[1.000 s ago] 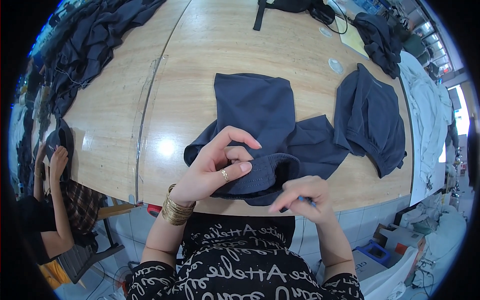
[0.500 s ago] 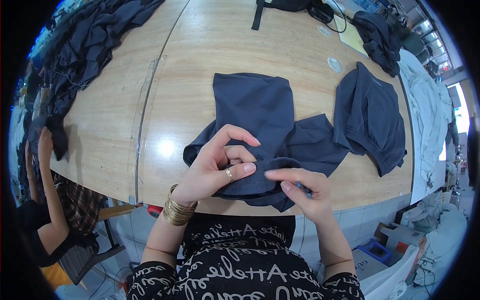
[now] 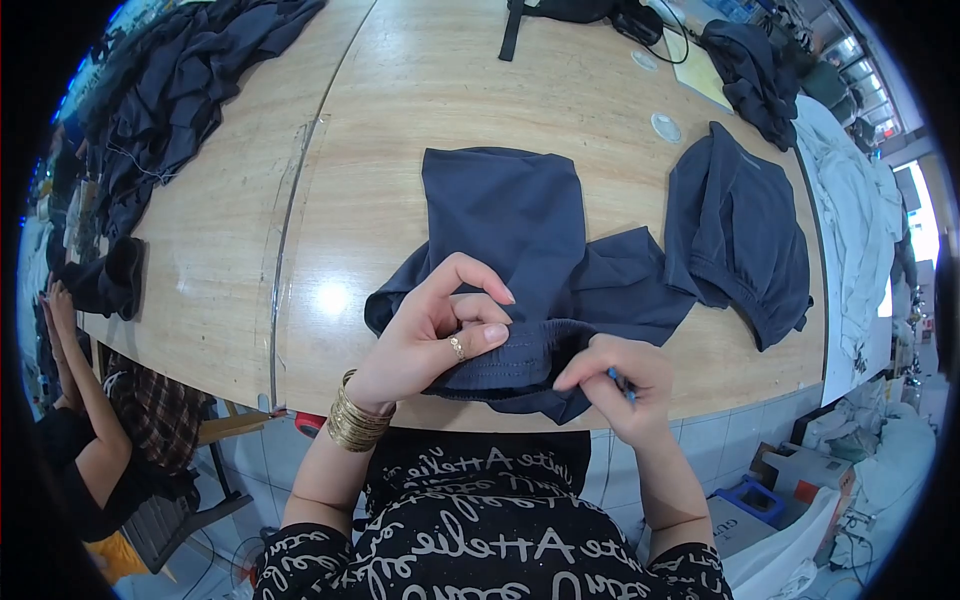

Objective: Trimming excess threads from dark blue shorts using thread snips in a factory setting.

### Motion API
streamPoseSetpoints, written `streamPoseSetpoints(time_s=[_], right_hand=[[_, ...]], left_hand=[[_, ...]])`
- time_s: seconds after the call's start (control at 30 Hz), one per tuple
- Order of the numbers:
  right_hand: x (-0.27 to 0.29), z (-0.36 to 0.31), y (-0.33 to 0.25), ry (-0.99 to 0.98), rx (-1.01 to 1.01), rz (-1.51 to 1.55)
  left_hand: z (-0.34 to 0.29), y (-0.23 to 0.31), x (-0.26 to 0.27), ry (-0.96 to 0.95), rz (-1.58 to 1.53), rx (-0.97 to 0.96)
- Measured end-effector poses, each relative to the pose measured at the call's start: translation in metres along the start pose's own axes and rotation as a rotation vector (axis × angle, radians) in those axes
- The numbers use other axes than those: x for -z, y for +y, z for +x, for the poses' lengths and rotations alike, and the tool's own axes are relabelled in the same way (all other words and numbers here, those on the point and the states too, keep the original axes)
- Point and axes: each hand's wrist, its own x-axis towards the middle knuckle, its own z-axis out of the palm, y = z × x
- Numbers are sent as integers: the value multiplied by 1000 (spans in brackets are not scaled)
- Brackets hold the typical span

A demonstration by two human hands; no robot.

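My left hand (image 3: 435, 335) pinches the stitched hem of the dark blue garment (image 3: 515, 260) at the near edge of the wooden surface (image 3: 400, 130). My right hand (image 3: 615, 385) grips a small blue tool (image 3: 620, 382), mostly hidden by fingers; kind unclear. Second folded dark garment (image 3: 735, 235) lies just right, apart. Dark fabric pile (image 3: 170, 90) far left. Another person's arm (image 3: 75, 350) at left rim, cut off.

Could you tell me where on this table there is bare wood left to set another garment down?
The widest bare patch lies beyond the dark garment under the hands, bordered by the heap of dark clothes on the left and the black strap at the far edge. A narrower strip runs left of the table seam. The right side, by the folded garment, is crowded.
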Motion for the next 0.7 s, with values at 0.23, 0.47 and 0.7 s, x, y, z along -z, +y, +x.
streamPoseSetpoints(time_s=[0.23, 0.47, 0.7], right_hand=[[-8, 10, -9, 207, -422, 150], [-11, 15, -7, 215, -562, 282], [-15, 16, -9, 362, -690, 590]], left_hand=[[-1, -1, 0, -5, -30, -1], [3, 10, 2, -57, 60, 132], [0, 8, -1, -71, 203, -25]])
